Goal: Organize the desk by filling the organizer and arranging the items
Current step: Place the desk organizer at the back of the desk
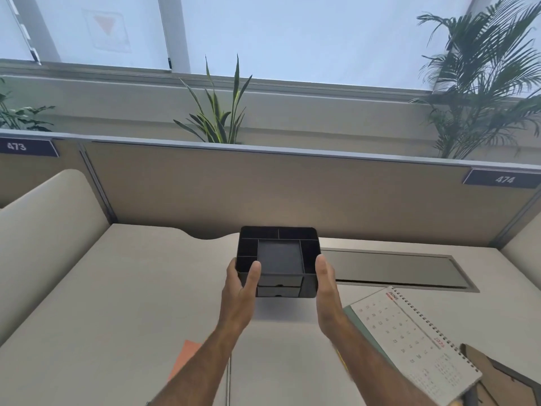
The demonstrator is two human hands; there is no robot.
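Note:
A black desk organizer (279, 256) with several empty compartments and two small front drawers is held above the pale desk (131, 288), casting a shadow below it. My left hand (240, 291) grips its left side, thumb on the front and fingers behind the wall. My right hand (326, 291) presses flat against its right side with fingers straight. A spiral-bound white calendar (415, 341) lies flat at the right on a green folder (358, 320). An orange paper (184, 358) shows beside my left forearm.
A beige partition (278, 189) closes the back of the desk, with curved side dividers left and right. A grey cable flap (395, 271) lies recessed at the back right. Potted plants (218, 112) stand behind the partition. A dark and brown object (497, 373) sits at the lower right corner.

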